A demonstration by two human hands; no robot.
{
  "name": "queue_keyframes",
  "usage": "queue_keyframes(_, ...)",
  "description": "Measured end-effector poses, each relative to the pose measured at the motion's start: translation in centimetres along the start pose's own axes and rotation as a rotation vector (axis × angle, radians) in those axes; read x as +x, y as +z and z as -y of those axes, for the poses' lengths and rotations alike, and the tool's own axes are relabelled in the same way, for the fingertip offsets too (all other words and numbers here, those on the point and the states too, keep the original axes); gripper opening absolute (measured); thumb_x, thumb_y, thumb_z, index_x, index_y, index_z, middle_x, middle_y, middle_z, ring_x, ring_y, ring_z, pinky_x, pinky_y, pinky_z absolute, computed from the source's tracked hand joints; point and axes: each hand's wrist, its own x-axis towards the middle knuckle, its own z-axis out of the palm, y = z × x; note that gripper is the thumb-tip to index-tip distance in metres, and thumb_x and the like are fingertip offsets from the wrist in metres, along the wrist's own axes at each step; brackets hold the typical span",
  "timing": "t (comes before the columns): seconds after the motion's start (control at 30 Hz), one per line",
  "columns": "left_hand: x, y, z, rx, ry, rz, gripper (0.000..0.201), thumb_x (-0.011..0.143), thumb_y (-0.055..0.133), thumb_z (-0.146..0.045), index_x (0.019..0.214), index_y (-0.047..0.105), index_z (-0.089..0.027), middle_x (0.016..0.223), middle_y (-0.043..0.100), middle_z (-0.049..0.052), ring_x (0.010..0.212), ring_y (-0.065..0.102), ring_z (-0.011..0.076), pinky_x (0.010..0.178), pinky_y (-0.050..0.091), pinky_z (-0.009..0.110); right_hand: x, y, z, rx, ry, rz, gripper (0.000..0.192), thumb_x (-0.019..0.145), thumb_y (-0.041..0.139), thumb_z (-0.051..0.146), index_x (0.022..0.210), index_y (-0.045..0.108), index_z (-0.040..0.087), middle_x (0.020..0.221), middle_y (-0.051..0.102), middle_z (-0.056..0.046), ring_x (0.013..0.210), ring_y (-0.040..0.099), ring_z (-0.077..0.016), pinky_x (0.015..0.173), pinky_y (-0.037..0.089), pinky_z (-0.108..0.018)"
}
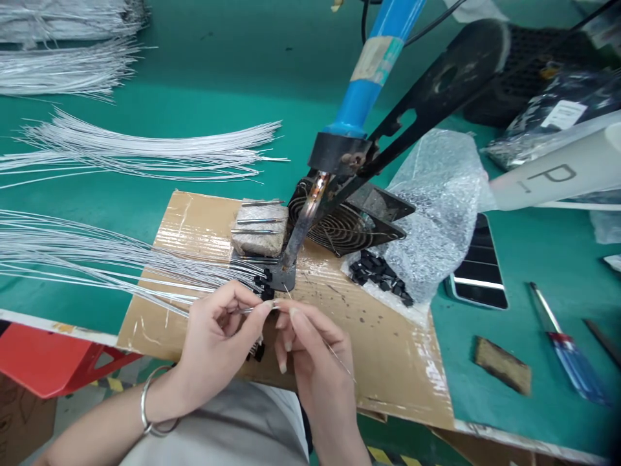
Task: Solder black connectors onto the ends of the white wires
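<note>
My left hand pinches the ends of thin white wires that fan out to the left, holding them just below the tip of a fixed soldering iron with a blue handle. My right hand pinches a thin strand of solder wire and brings its end up to the same spot. Small black parts sit at the iron's tip, right above my fingertips. All of this is over a sheet of cardboard on the green table.
A sponge block and a small fan lie behind the iron. A bubble-wrap bag spills black parts. A phone, a screwdriver and a brown pad lie right. More wire bundles lie left.
</note>
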Motion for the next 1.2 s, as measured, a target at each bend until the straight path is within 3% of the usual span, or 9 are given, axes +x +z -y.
queue_keyframes(0.17,0.0,0.0,0.0,-0.010,0.002,-0.009,0.020,0.088,0.068,-0.028,0.071,0.062,-0.018,0.056,0.053,-0.003,0.047,0.038,0.0083,0.043,0.029,0.021,-0.2,-0.3,-0.4,-0.099,-0.051,0.001,0.011,0.087,0.084,0.039,0.090,0.085,0.028,0.070,0.065,0.002,0.047,0.056,-0.0053,0.041,0.045,-0.014)
queue_keyframes(0.77,-0.7,0.0,0.6,0.093,0.175,-0.019,0.017,0.092,0.067,-0.015,0.075,0.066,-0.018,0.057,0.050,-0.007,0.047,0.034,0.0062,0.042,0.027,0.019,-0.4,0.0,0.3,-0.075,0.005,-0.013,0.015,0.085,0.085,0.039,0.081,0.083,0.024,0.058,0.060,0.003,0.045,0.051,-0.0061,0.042,0.039,-0.017)
queue_keyframes(1.2,-0.5,-0.7,0.2,0.222,0.243,0.025,0.017,0.089,0.070,-0.011,0.075,0.068,-0.019,0.055,0.039,-0.009,0.048,0.026,0.0067,0.042,0.020,0.022,0.5,-0.6,1.9,-0.042,0.175,0.054,0.019,0.075,0.090,0.036,0.069,0.081,0.020,0.058,0.058,0.002,0.041,0.046,-0.0061,0.037,0.035,-0.018)
